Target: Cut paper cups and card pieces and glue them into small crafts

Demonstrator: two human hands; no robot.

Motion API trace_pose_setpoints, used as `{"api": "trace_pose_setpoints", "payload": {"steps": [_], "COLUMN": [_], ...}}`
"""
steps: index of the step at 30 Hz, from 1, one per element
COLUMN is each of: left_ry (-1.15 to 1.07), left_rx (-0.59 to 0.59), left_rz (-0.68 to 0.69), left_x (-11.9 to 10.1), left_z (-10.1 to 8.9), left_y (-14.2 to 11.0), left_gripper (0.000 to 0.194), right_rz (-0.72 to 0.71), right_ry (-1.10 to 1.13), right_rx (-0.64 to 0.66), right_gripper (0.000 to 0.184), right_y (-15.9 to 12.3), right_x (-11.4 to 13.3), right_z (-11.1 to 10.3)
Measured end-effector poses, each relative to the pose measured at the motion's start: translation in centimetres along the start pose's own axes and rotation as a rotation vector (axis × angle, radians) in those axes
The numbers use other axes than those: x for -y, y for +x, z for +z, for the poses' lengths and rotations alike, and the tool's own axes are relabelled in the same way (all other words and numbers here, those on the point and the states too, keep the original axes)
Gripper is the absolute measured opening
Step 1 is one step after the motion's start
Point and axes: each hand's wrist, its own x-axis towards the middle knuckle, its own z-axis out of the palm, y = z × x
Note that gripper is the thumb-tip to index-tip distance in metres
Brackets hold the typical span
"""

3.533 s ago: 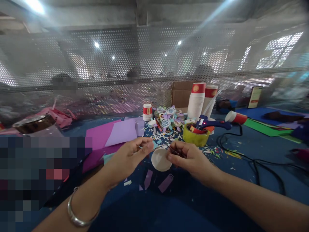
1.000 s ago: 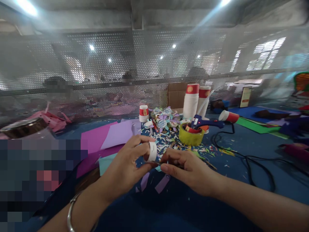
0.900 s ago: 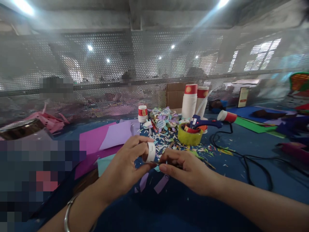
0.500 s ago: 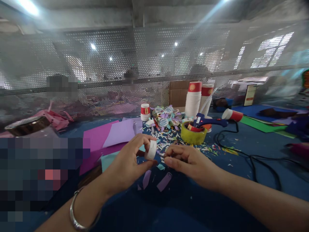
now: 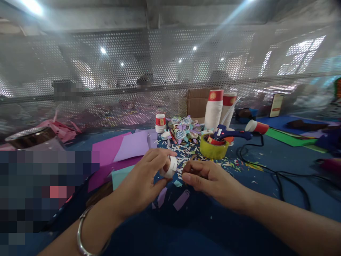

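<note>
Between the thumb and fingers of my left hand (image 5: 145,177) is a short white paper ring (image 5: 172,167), like a cut section of a paper cup, tilted on its side. My right hand (image 5: 207,177) hovers just to its right, fingers curled together and thumb against them; whatever they hold, if anything, is hidden. Below the hands lie purple paper scraps (image 5: 182,200) and a small light-blue scrap (image 5: 177,183). Beyond them is a pile of small paper pieces with grid-patterned round faces (image 5: 181,134).
A blue glue gun (image 5: 231,134) rests on a yellow tape roll (image 5: 214,150), its black cord (image 5: 266,169) looping rightward. Stacked paper cups (image 5: 213,112) stand behind; one cup (image 5: 256,127) lies sideways. Purple sheets (image 5: 131,146) are at left, a perforated metal panel (image 5: 114,71) behind.
The white ring has turned and shifted slightly right in my left hand, whose index finger now reaches over its top. My right hand has barely moved.
</note>
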Motion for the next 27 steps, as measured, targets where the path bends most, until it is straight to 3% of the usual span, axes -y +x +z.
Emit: {"api": "trace_pose_setpoints", "payload": {"steps": [12,23,27], "left_ry": [-0.135,0.042,0.046], "left_rx": [-0.004,-0.005,-0.007], "left_rz": [0.000,0.096,0.051], "left_x": [0.50,0.06,-0.17], "left_z": [0.32,-0.12,-0.19], "left_y": [-0.05,0.05,0.10], "left_gripper": [0.015,0.019,0.013], "right_rz": [0.060,0.067,0.032], "right_ry": [0.161,0.175,0.129], "right_rx": [0.031,0.041,0.019], "right_gripper": [0.036,0.035,0.034], "right_y": [-0.28,-0.27,-0.15], "right_x": [0.54,0.51,0.48], "right_z": [0.29,0.25,0.07]}}
